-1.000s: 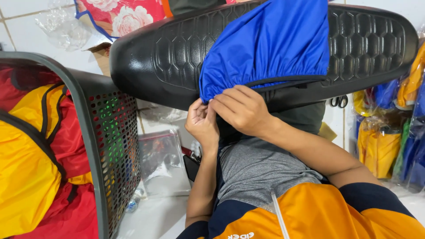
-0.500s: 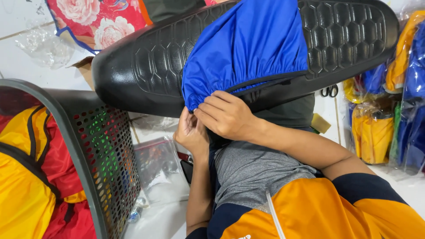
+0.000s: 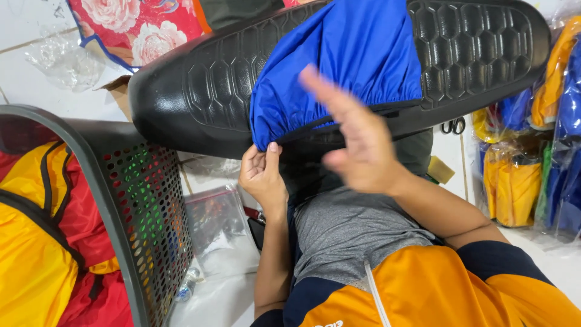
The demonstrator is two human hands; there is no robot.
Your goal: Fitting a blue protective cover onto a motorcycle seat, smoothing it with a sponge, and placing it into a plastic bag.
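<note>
A long black seat with a hexagon pattern lies across the top of the view. A blue fabric cover with a gathered hem is stretched over its middle. My left hand pinches the cover's lower left corner under the seat's edge. My right hand hovers blurred in front of the cover, fingers spread, holding nothing. My lap in grey and orange clothing fills the bottom.
A grey perforated plastic basket at the left holds yellow and red fabric. Clear plastic bags lie on the white floor. Packed blue and yellow covers are stacked at the right, with scissors nearby. Floral cloth lies behind.
My right hand has let go of the cover's hem and lifted away with open fingers. My left hand stays on the hem. The view has shifted slightly.
</note>
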